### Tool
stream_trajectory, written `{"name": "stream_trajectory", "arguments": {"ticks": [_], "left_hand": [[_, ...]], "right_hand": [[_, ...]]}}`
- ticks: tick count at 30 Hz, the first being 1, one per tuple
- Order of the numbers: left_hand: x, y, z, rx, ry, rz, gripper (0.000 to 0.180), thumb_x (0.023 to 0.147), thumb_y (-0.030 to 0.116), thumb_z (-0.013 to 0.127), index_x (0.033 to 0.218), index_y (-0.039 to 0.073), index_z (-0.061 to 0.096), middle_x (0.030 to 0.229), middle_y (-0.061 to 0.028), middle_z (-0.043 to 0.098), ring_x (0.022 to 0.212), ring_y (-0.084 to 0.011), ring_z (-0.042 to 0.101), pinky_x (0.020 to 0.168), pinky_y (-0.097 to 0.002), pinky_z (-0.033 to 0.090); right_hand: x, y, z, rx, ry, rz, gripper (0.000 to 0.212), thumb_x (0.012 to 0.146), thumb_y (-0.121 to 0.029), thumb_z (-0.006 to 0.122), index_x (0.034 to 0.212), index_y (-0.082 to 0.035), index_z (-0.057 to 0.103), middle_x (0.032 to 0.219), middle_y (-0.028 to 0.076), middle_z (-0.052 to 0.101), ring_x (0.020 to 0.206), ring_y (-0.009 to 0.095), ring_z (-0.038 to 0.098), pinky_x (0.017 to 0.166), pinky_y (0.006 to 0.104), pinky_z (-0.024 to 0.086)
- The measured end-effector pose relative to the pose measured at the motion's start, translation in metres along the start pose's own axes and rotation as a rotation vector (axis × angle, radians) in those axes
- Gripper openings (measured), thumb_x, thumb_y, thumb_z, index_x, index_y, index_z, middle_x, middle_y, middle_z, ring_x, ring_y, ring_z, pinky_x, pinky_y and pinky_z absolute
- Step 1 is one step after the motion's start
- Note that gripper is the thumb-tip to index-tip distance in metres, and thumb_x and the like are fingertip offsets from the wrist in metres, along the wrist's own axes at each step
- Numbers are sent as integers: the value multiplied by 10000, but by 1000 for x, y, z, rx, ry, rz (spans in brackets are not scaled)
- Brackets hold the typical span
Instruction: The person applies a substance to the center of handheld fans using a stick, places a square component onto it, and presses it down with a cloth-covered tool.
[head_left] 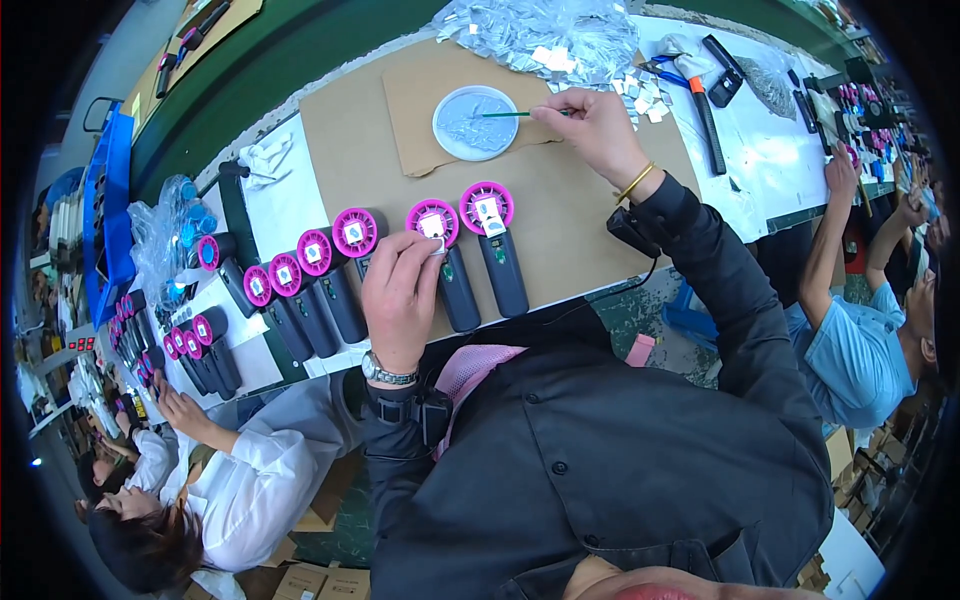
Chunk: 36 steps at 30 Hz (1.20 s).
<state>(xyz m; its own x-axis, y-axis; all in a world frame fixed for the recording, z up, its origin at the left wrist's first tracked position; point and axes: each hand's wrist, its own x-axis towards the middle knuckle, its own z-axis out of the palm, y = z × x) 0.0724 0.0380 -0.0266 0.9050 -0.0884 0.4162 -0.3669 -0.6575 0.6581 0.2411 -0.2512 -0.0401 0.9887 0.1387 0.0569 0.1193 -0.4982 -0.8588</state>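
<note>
My right hand [600,128] pinches a thin green stick [505,114]. The stick's tip lies in bluish-grey paste [468,125] in a round white dish [437,137]. Bent over the second fan from the right, my left hand [400,292] has its fingers pressed together on a small white piece [438,245], partly hidden by the fingertips. That handheld fan [458,290] has a pink round head and a dark handle. On its head sits a white square [432,224]. To its right lies another fan [503,278], whose white square [488,214] bears a bluish dab.
More pink-headed fans [342,308] lie in a row to the left. Cardboard [400,110] lies under the dish. Beyond are clear plastic packets [545,40], loose white squares [645,95] and an orange-and-black tool [706,125]. Co-workers sit on both sides.
</note>
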Motion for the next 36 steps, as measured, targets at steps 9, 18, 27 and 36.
{"name": "stream_trajectory", "arguments": {"ticks": [9,18,27,36], "left_hand": [[-1,-2,7,103,46,109,209,886,-30,803,1086,-10,747,1072,-142,698,961,-328,703,803,-416,570],[-7,-1,3,223,52,195,260,864,6,839,1116,36,781,1003,-98,691,891,-294,681,757,-418,554],[-11,-4,1,241,43,208,275,869,17,837,1138,53,790,953,-84,686,847,-281,675,731,-414,538],[-11,-3,3,239,63,220,278,878,16,827,1150,55,787,948,-87,689,835,-280,678,731,-417,537]], "right_hand": [[-11,-18,-11,427,-87,255,245,1002,-222,819,1116,-6,828,829,-50,691,682,10,499,591,212,374],[-27,2,-20,275,41,296,234,1028,-203,782,1156,-9,812,774,-83,592,648,8,428,563,212,310],[-33,-36,-45,710,-48,288,231,1045,-163,758,1186,18,788,765,-85,540,637,16,399,560,216,294],[-42,-32,-43,717,-52,296,232,1051,-151,749,1197,26,779,759,-82,532,641,15,397,560,216,290]]}}
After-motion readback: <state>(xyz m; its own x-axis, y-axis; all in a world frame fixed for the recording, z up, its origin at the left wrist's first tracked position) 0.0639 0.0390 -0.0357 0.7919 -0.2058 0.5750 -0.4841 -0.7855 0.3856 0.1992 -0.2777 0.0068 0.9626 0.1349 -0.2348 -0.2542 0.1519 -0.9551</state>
